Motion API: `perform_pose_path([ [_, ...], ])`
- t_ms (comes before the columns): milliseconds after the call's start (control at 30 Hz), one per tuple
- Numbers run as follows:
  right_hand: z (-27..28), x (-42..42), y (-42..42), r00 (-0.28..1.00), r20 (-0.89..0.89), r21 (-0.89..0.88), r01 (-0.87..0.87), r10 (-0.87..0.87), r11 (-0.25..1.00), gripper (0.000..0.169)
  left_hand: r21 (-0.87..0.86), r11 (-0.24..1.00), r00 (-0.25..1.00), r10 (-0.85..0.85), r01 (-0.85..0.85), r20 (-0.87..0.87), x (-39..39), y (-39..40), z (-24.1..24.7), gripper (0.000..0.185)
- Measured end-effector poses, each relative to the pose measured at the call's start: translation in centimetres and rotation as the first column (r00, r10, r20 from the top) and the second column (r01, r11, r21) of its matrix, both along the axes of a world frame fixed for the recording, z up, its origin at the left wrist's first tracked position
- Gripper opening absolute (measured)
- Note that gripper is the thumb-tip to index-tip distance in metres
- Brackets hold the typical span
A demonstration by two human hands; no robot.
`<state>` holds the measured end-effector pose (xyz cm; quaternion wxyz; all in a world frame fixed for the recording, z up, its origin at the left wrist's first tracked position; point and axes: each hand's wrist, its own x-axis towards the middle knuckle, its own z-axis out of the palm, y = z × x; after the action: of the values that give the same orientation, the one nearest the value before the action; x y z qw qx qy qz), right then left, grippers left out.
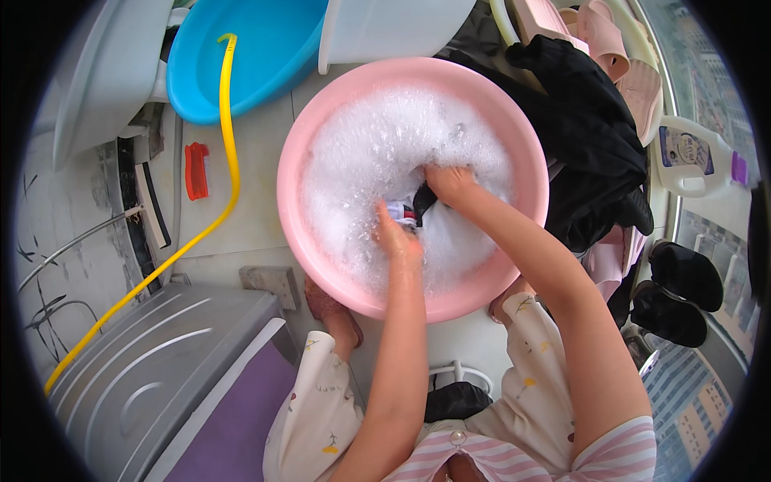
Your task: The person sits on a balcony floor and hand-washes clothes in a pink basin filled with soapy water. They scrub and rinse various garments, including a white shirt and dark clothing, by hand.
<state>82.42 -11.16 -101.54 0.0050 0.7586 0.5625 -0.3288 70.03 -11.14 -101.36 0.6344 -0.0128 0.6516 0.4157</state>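
Observation:
A round pink plastic basin (291, 181) stands on the floor before me, filled with thick white suds (367, 138). My left hand (399, 238) dips into the foam with its thumb raised; its other fingers are mostly hidden. Beside that thumb shows wet white cloth with a red patch (399, 211). My right hand (450, 184) is farther in and to the right, its fingertips sunk in the foam. A black piece of wet cloth (425, 202) runs up to the right hand, which grips it. The rest of the cloth lies under the suds.
A blue basin (271, 54) holds the end of a yellow hose (227, 132). Black clothes (578, 138) lie heaped at right, near pink slippers (602, 36), a detergent jug (692, 156) and black shoes (680, 289). A red brush (196, 172), squeegee (153, 205) and grey-lidded box (162, 349) are at left.

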Motion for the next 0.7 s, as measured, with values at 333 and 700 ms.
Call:
perform_pose_path([
  [333, 7.8, -4.8, -2.5, 0.947, -0.297, 0.534, 0.061, 0.12, 0.843, 0.014, 0.174, 0.951, 0.904, -0.299, 0.256, 0.306, -0.1, -0.5, 2.4, 0.043],
  [700, -0.5, 0.1, 1.1, 0.943, 0.011, 0.293, -0.32, 0.331, 0.901, 0.012, -0.018, 1.0, 0.998, 0.007, -0.006, 0.061, -0.4, 0.6, 0.7, 0.044],
])
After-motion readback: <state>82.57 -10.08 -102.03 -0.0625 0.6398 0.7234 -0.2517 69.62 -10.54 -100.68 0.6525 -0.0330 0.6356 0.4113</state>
